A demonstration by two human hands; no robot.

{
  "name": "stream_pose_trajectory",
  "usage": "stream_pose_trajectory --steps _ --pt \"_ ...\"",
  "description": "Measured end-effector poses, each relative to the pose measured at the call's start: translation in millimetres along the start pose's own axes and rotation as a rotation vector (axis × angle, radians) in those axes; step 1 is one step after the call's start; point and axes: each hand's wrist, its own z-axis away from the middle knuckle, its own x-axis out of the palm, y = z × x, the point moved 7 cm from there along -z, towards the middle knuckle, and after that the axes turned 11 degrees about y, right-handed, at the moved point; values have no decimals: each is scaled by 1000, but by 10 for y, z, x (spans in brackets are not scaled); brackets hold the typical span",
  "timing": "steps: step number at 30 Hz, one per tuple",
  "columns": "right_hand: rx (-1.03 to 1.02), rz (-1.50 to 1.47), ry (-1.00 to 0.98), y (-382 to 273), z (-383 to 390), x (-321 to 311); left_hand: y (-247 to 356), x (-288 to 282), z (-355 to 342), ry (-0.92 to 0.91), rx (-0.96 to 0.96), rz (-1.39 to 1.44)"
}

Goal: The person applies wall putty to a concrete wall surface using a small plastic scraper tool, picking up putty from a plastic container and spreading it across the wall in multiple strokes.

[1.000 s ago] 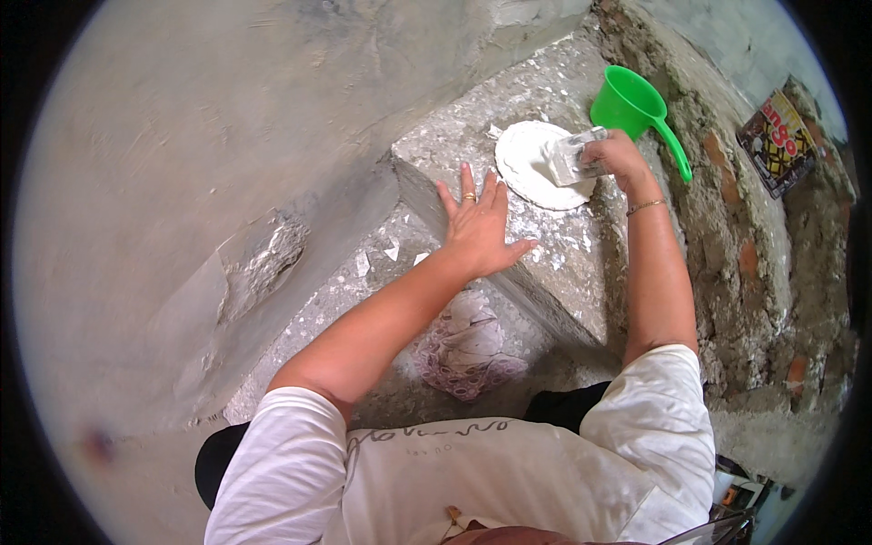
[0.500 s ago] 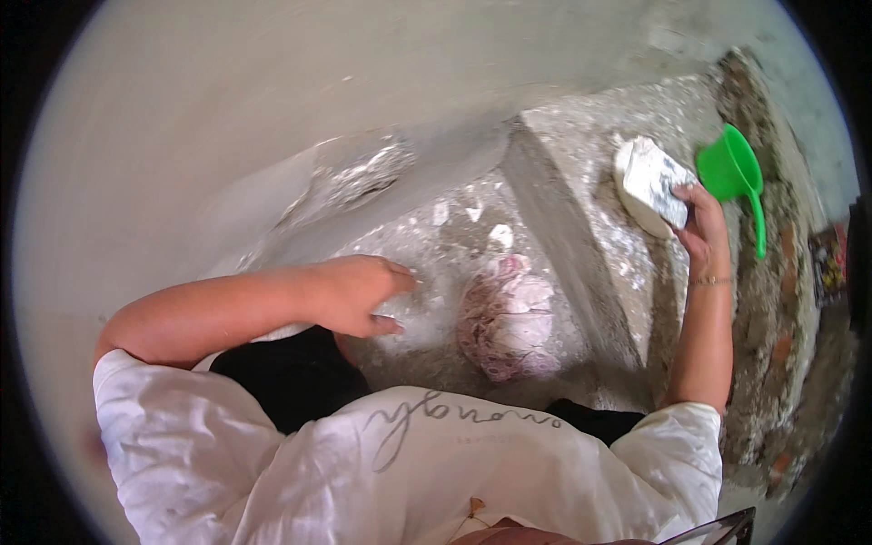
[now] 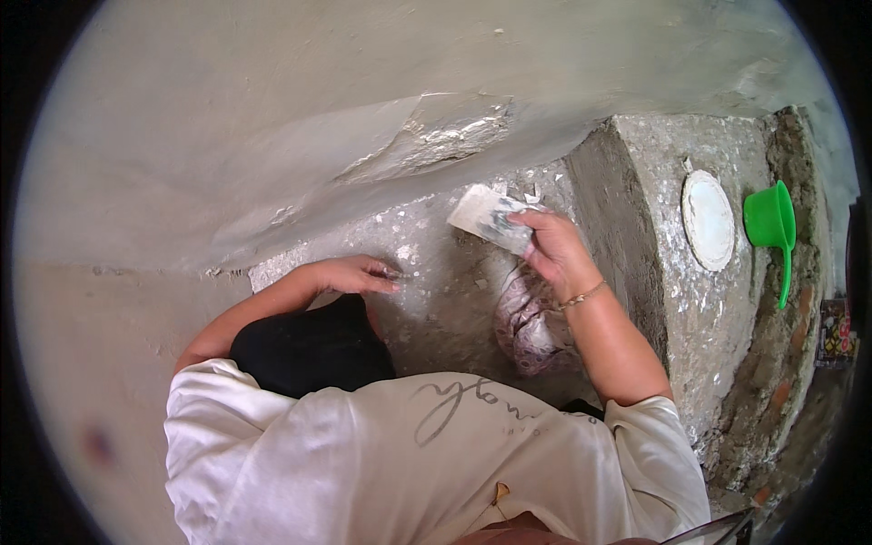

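Note:
My right hand point(image 3: 554, 245) grips a flat, rectangular scraper blade point(image 3: 490, 216), pale and smeared with grey and white. The blade is held up over the dusty floor, just above a crumpled pink-and-white bundle point(image 3: 536, 331), cloth or bag, that my forearm partly covers. Beside my black-clad knee point(image 3: 313, 350), my left hand point(image 3: 359, 272) hangs empty, thumb apart from the fingers. On the concrete step to the right lies a round white dish or lid point(image 3: 708, 221) with a crusted rim; whether it holds paste I cannot tell.
A green dipper point(image 3: 770, 216) with a long handle stands right of the round white dish. Ahead rises a grey plastered wall point(image 3: 272, 118) with a rough, chipped patch point(image 3: 459, 132) low down. The step's raised edge point(image 3: 627, 227) divides it from the floor. White flakes litter the ground.
My right hand has carried the blade left, from over the round white dish to above the floor near the wall. The view has shifted left. My left hand stays near my knee.

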Motion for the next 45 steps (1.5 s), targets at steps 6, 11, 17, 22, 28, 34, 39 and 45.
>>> stream_pose_trajectory --steps 6,11,17,22,28,34,39,45 --pt "-56 0 96 163 -38 422 97 30 -46 -16 124 31" --pt "-102 22 153 186 -160 593 126 -76 -119 138 122 233" --pt "-178 -7 102 -92 -43 962 123 -72 -181 118 171 257" --pt "-177 -141 163 -215 34 973 109 -70 -219 95 156 269" --pt "-181 -134 123 -333 180 633 76 -83 -170 111 151 271" --pt "-50 27 201 62 19 197 95 -143 -202 145 100 270" --pt "11 -108 206 470 -329 662 32 -100 -287 131 80 319" --pt "-137 -212 153 -277 -91 873 -58 -115 -309 132 45 304"
